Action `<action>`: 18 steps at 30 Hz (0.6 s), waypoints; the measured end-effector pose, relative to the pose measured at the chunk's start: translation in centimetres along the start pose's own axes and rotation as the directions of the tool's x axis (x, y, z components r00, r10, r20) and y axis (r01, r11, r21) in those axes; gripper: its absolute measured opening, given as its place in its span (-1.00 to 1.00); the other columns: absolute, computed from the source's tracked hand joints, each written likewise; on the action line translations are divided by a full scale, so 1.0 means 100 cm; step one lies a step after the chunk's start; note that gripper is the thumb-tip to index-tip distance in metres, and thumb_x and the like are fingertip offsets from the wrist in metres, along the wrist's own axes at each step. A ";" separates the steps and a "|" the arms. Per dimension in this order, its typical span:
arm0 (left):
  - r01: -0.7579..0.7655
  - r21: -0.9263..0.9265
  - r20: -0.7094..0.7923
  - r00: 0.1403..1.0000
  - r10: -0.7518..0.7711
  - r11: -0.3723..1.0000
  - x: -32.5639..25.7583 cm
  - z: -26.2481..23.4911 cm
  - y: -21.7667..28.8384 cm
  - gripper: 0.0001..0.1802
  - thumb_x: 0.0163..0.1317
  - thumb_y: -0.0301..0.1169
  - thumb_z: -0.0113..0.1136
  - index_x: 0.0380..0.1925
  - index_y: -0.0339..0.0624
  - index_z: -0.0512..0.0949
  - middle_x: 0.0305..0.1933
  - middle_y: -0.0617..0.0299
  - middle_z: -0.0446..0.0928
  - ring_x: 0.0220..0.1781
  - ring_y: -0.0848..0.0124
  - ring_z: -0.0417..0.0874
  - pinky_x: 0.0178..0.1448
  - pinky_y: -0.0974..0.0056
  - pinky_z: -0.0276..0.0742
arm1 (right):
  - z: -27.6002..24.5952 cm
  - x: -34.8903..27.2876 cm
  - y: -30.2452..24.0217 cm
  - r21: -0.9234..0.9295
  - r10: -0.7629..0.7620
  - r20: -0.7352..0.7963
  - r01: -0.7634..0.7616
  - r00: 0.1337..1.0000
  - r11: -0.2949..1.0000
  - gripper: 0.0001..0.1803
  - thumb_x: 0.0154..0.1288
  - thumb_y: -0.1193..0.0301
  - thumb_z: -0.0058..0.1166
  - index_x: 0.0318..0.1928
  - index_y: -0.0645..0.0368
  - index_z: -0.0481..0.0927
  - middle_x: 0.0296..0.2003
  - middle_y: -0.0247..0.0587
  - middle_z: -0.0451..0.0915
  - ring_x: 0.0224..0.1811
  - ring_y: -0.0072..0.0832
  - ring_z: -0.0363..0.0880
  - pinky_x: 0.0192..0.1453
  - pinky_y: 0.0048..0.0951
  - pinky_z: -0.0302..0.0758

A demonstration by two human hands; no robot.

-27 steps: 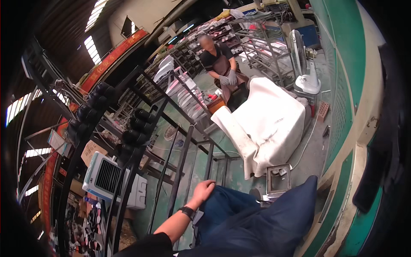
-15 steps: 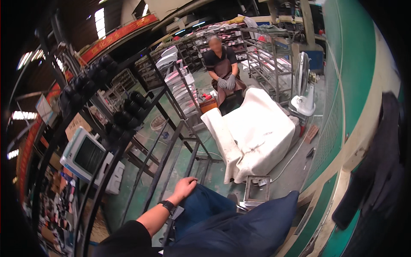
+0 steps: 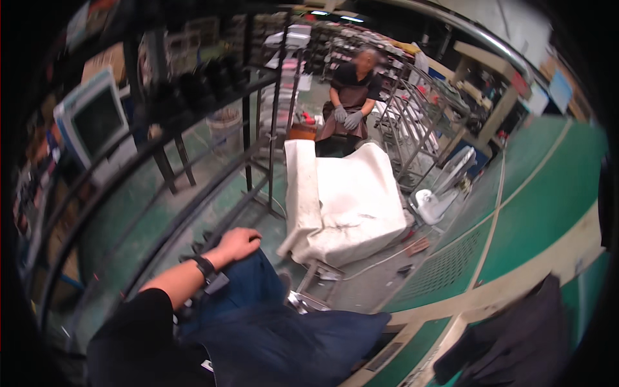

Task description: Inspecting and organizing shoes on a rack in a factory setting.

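My left hand rests on my left knee, over the dark blue trousers. Its fingers lie draped across the cloth and hold nothing that I can see. A black watch is strapped round that wrist. My right hand is outside the picture. Beyond my knees stands a bulky block under a stained white cover.
Behind the white cover sits a person in a brown apron and grey gloves. Black metal racks stand at my left, near an old monitor. A white fan, green panels and dark cloth are to the right.
My view has swung to the right, so the scene sits further left and more green panel shows. My left hand stays on the knee. The seated person's head has turned.
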State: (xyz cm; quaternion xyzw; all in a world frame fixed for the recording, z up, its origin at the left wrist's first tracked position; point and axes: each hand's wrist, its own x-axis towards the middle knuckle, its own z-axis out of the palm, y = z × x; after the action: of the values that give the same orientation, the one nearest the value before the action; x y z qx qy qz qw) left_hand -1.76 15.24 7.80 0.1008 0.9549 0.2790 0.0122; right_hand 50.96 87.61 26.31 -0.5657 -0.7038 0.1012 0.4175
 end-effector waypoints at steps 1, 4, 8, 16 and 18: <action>-0.023 -0.016 -0.033 0.999 0.023 1.000 -0.002 0.005 -0.012 -0.58 0.13 -0.12 0.08 -0.11 -0.05 0.70 -0.10 0.01 0.69 -0.01 0.01 0.67 0.08 0.00 0.60 | 0.001 -0.021 -0.041 0.027 0.034 0.073 -0.036 0.997 0.999 -0.11 0.17 0.02 0.39 0.31 0.40 0.39 0.31 0.13 0.43 0.23 -0.10 0.44 0.42 -0.27 0.28; -0.023 -0.099 0.015 1.000 0.025 0.995 0.005 0.002 -0.005 -0.57 0.17 -0.12 0.10 -0.07 -0.12 0.67 -0.08 -0.01 0.68 0.01 0.00 0.66 0.09 0.00 0.58 | -0.010 0.009 0.056 -0.012 0.049 -0.005 -0.049 0.999 0.999 -0.01 0.15 0.02 0.39 0.39 0.41 0.27 0.29 0.21 0.42 0.24 -0.10 0.49 0.37 -0.23 0.38; -0.164 -0.202 -0.096 0.984 0.147 0.965 -0.020 -0.002 -0.006 -0.62 0.15 -0.20 0.14 -0.08 -0.10 0.67 -0.06 0.02 0.67 0.00 0.02 0.66 0.08 0.01 0.58 | -0.024 -0.057 -0.041 -0.018 0.274 0.141 -0.274 0.951 0.962 -0.17 0.20 0.09 0.37 0.29 0.44 0.40 0.21 0.08 0.50 0.13 -0.22 0.51 0.27 -0.26 0.45; -0.320 -0.693 0.108 0.840 0.531 0.646 -0.011 0.017 0.080 -0.55 0.25 -0.19 0.11 0.07 -0.15 0.60 -0.01 0.04 0.66 0.01 0.15 0.69 0.09 0.13 0.59 | -0.007 -0.137 -0.154 0.445 -0.072 0.456 -0.157 0.887 0.881 -0.23 0.31 0.05 0.19 0.32 0.37 0.38 0.26 0.06 0.46 0.24 -0.18 0.44 0.36 -0.19 0.37; -0.304 -0.845 0.087 0.734 0.673 0.441 -0.017 0.040 0.113 -0.53 0.26 -0.21 0.14 0.12 -0.21 0.57 0.01 0.02 0.65 0.01 0.20 0.70 0.09 0.15 0.59 | 0.016 -0.173 -0.189 0.580 -0.173 0.511 -0.188 0.842 0.793 -0.25 0.34 0.04 0.14 0.33 0.35 0.38 0.27 0.06 0.45 0.27 -0.17 0.42 0.38 -0.17 0.35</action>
State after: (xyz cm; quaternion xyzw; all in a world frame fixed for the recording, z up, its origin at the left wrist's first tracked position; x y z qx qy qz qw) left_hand 2.33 26.35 10.46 0.4202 0.6304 0.6294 0.1725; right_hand 36.60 66.52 28.70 -0.3517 -0.7187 0.4787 0.3615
